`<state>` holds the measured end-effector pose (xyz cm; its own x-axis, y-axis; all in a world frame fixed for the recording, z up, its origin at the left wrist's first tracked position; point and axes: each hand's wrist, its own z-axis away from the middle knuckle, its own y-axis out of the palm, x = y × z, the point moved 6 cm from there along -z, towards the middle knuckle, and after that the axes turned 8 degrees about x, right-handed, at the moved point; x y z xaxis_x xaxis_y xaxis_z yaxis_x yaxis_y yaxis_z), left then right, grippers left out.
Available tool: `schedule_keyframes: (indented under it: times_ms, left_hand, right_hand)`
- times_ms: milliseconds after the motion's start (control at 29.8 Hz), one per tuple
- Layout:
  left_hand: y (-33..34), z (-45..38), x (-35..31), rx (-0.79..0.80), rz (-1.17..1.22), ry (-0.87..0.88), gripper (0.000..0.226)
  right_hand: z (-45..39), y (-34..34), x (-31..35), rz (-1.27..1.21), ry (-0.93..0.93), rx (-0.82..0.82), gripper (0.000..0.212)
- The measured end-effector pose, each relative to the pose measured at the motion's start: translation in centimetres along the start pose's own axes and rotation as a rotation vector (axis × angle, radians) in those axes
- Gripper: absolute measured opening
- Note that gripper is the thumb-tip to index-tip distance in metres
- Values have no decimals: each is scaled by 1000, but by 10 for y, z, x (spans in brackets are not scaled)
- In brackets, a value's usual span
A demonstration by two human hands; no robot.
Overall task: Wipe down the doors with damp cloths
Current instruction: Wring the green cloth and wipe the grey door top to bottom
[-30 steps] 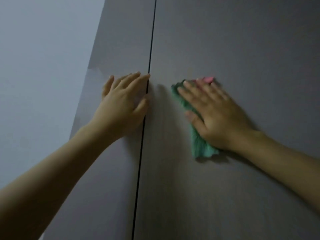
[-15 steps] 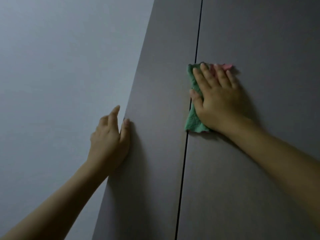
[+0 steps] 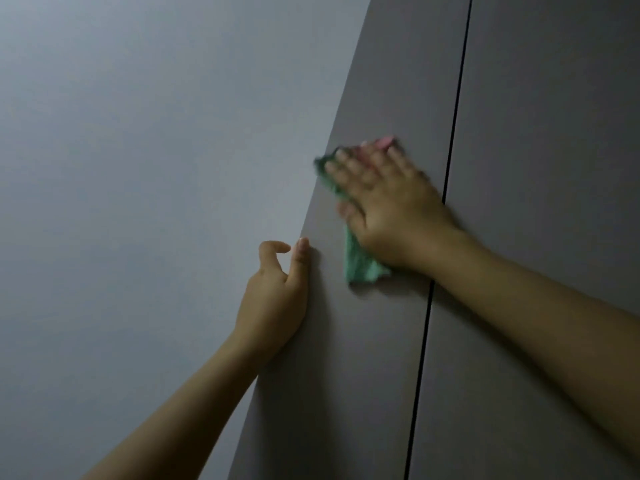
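Note:
Two dark grey doors fill the right half, split by a thin black gap: the left door (image 3: 346,358) and the right door (image 3: 554,168). My right hand (image 3: 388,209) lies flat, fingers straight, pressing a green cloth (image 3: 360,265) with a pink edge against the left door near its outer edge. The cloth is blurred with motion. My left hand (image 3: 277,296) rests on the left door's outer edge, lower down, its fingers loosely bent and holding nothing.
A plain pale grey wall (image 3: 156,185) takes up the left half of the view and meets the left door's outer edge. No handles show on the doors.
My right hand has slid the cloth leftward, from the right door across the gap onto the left door. My left hand moved from the gap to the door's outer edge.

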<state>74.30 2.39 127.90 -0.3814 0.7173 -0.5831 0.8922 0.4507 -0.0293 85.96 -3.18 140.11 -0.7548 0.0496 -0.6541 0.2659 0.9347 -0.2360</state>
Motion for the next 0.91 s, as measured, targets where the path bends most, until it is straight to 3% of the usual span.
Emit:
schedule_keyframes:
  times_ms: [67, 134, 269, 336, 437, 504, 638, 705, 806, 907]
  left_hand:
    - [0, 1, 0, 3, 9, 6, 63]
    - [1, 2, 0, 11, 17, 14, 65]
    - [1, 3, 0, 14, 5, 17, 63]
    - [0, 3, 0, -5, 7, 26, 63]
    - [-1, 1, 3, -10, 20, 23, 58]
    - [1, 1, 3, -5, 13, 20, 57]
    - [-1, 3, 3, -27, -21, 6, 54]
    - [-2, 6, -2, -50, -90, 16, 54]
    - [1, 19, -9, -59, -230, 81, 65]
    - [7, 35, -4, 35, -111, 72, 70]
  right_hand:
    - [32, 7, 19, 37, -191, 30, 60]
    - [43, 8, 11, 35, -235, 42, 59]
    - [-5, -4, -9, -6, 11, 13, 54]
    - [-5, -4, 2, -10, 30, 13, 54]
    - [47, 11, 29, 49, -234, 34, 57]
    - [71, 13, 13, 37, -293, 33, 57]
    - [55, 0, -48, -10, 116, -29, 61]
    - [62, 1, -35, -30, 232, -49, 62]
    - [109, 19, 25, -40, -21, -16, 58]
    - [134, 25, 23, -42, -184, 38, 56]
